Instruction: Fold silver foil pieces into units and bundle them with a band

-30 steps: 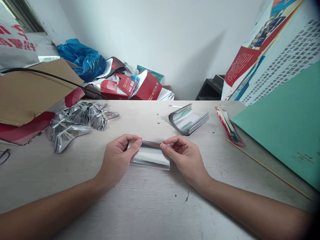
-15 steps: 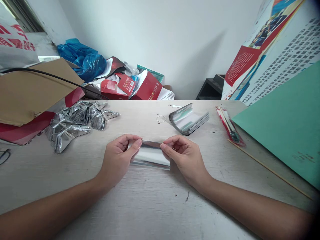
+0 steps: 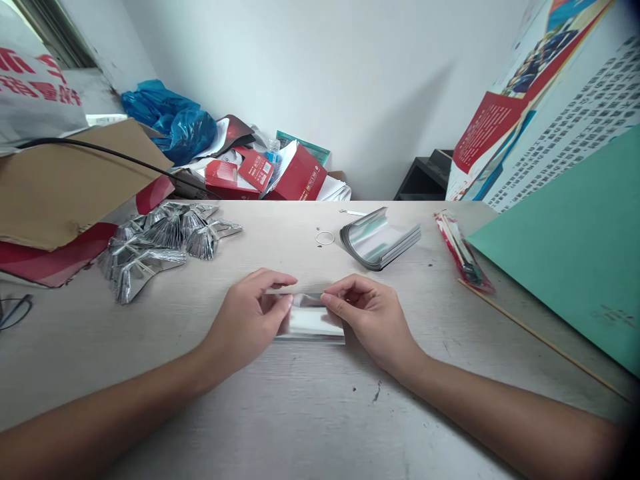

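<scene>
A shiny silver foil sheet (image 3: pixel 315 321) lies on the table between my hands, its far edge slightly raised. My right hand (image 3: pixel 375 317) pinches that edge near the right corner between thumb and forefinger. On the left end rests the thumb of my left hand (image 3: pixel 245 313), while its forefinger reaches out beyond the edge, apart from the thumb. Beyond the right hand sits a stack of curled silver sheets (image 3: pixel 385 247), with a thin white ring (image 3: pixel 325 238) beside it. Several pleated silver foil bundles (image 3: pixel 165 233), tied at the middle, lie at the far left.
At the right are a packet of brushes (image 3: pixel 463 257), a thin wooden stick (image 3: pixel 540 337) and a large green board (image 3: pixel 575 247). A cardboard box (image 3: pixel 80 180) and glasses (image 3: pixel 17 310) are on the left. Red boxes (image 3: pixel 300 173) and a blue bag (image 3: pixel 175 123) fill the back.
My left forefinger has come away from the sheet's edge and straightened. My left hand has shifted slightly right; the right hand still pinches the edge. The view has moved a little.
</scene>
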### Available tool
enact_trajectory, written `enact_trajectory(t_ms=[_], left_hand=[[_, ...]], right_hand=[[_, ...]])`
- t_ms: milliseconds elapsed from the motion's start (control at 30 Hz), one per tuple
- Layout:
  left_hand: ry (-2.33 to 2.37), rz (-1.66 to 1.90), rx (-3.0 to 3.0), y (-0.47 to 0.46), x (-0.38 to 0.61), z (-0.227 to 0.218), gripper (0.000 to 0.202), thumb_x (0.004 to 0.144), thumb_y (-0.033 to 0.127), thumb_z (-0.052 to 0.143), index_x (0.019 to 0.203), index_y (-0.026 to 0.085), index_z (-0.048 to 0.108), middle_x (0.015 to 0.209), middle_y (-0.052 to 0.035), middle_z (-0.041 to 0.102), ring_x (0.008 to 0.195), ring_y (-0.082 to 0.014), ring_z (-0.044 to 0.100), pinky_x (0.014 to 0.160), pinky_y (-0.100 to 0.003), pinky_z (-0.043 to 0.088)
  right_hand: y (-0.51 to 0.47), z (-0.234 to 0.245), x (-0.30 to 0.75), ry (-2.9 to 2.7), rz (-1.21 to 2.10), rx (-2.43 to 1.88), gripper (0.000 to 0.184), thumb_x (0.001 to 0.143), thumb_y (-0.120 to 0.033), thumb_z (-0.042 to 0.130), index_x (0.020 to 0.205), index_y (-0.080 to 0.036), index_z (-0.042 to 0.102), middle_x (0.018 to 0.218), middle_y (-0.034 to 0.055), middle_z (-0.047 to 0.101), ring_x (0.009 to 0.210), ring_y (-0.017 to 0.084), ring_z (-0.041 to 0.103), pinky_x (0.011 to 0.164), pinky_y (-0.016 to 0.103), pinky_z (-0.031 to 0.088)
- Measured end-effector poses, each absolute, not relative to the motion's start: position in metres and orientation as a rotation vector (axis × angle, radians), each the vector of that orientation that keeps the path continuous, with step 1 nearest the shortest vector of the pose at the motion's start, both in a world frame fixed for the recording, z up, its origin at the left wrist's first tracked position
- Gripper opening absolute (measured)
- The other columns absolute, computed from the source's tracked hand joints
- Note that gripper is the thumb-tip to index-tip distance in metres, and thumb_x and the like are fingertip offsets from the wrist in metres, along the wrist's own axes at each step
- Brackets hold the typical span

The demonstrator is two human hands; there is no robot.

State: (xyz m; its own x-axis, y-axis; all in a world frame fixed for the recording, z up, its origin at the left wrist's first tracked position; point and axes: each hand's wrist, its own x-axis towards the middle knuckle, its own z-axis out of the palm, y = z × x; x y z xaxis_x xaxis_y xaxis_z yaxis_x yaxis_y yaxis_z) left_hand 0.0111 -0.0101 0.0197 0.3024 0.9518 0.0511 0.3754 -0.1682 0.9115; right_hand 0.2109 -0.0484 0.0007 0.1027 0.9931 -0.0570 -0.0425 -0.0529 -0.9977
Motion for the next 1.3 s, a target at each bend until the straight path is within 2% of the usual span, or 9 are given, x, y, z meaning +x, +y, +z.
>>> enact_trajectory(t_ms=[67,133,200,300,400,567,933,1167,1300], left_hand=[[1.182,0.791,1.955,-0.013,0.012,0.023,0.019,0.084,0.024,0.066,0.102,0.023,0.076,0.094,-0.0062,0.073,0.070,-0.0198,0.070,0.071,-0.033,0.054],[1.137,0.708,2.100,-0.016,0.012,0.028,0.015,0.086,0.022,0.064,0.092,0.024,0.078,0.082,-0.0044,0.073,0.073,-0.0209,0.069,0.074,-0.033,0.052],[1.102,0.622,2.125,-0.018,0.012,0.033,0.018,0.088,0.022,0.062,0.079,0.024,0.077,0.068,-0.0024,0.071,0.064,-0.0191,0.065,0.070,-0.032,0.050],[1.070,0.497,2.008,-0.020,0.011,0.040,0.024,0.089,0.025,0.061,0.068,0.023,0.072,0.064,-0.0018,0.070,0.058,-0.0172,0.062,0.062,-0.029,0.046],[1.048,0.386,1.764,-0.019,0.010,0.041,0.025,0.090,0.031,0.059,0.069,0.022,0.070,0.061,-0.0029,0.069,0.053,-0.0174,0.061,0.055,-0.027,0.045],[1.084,0.536,1.713,-0.019,0.012,0.037,0.023,0.088,0.035,0.064,0.072,0.020,0.072,0.063,-0.0031,0.070,0.054,-0.0165,0.062,0.053,-0.025,0.046],[1.065,0.469,1.766,-0.023,0.011,0.031,0.016,0.091,0.026,0.058,0.081,0.021,0.070,0.070,0.0003,0.073,0.061,-0.0138,0.065,0.058,-0.022,0.048],[1.115,0.598,1.651,-0.022,0.013,0.028,0.016,0.086,0.029,0.066,0.078,0.018,0.074,0.067,0.0009,0.067,0.057,-0.0096,0.055,0.053,-0.020,0.042],[1.129,0.688,1.525,-0.022,0.014,0.021,0.014,0.084,0.030,0.069,0.080,0.018,0.075,0.071,-0.0002,0.069,0.063,-0.0106,0.057,0.057,-0.021,0.045]], right_hand=[[-0.049,0.001,0.210,-1.139,1.227,-1.258,0.031,0.077,-0.045,0.079,0.080,-0.015,0.070,0.068,0.0005,0.064,0.063,0.009,0.061,0.060,0.022,0.050],[-0.051,0.002,0.209,-1.186,1.274,-1.248,0.031,0.078,-0.045,0.078,0.080,-0.015,0.070,0.068,0.0004,0.064,0.062,0.008,0.060,0.058,0.021,0.048],[-0.052,0.004,0.208,-1.218,1.310,-1.249,0.029,0.077,-0.043,0.079,0.080,-0.015,0.069,0.068,-0.0001,0.064,0.058,0.006,0.054,0.053,0.019,0.043],[-0.054,0.006,0.207,-1.276,1.364,-1.258,0.027,0.077,-0.040,0.079,0.078,-0.014,0.069,0.066,-0.0002,0.063,0.057,0.005,0.050,0.050,0.017,0.037],[-0.054,0.005,0.207,-1.325,1.383,-1.238,0.027,0.077,-0.040,0.080,0.079,-0.015,0.070,0.068,-0.0006,0.063,0.059,0.004,0.049,0.052,0.016,0.037],[-0.052,0.003,0.209,-1.265,1.307,-1.199,0.033,0.077,-0.041,0.079,0.101,-0.019,0.072,0.078,-0.0013,0.060,0.067,0.004,0.053,0.059,0.016,0.043],[-0.054,0.004,0.207,-1.191,1.403,-1.168,0.028,0.072,-0.037,0.084,0.082,-0.014,0.071,0.069,-0.0004,0.064,0.058,0.003,0.051,0.052,0.016,0.040],[-0.053,0.002,0.208,-1.261,1.357,-1.137,0.034,0.074,-0.037,0.083,0.101,-0.020,0.072,0.079,-0.0006,0.066,0.068,0.004,0.058,0.059,0.016,0.047],[-0.054,0.004,0.208,-1.289,1.296,-1.167,0.027,0.079,-0.039,0.079,0.095,-0.018,0.074,0.080,0.0008,0.069,0.071,0.004,0.060,0.063,0.016,0.047]])
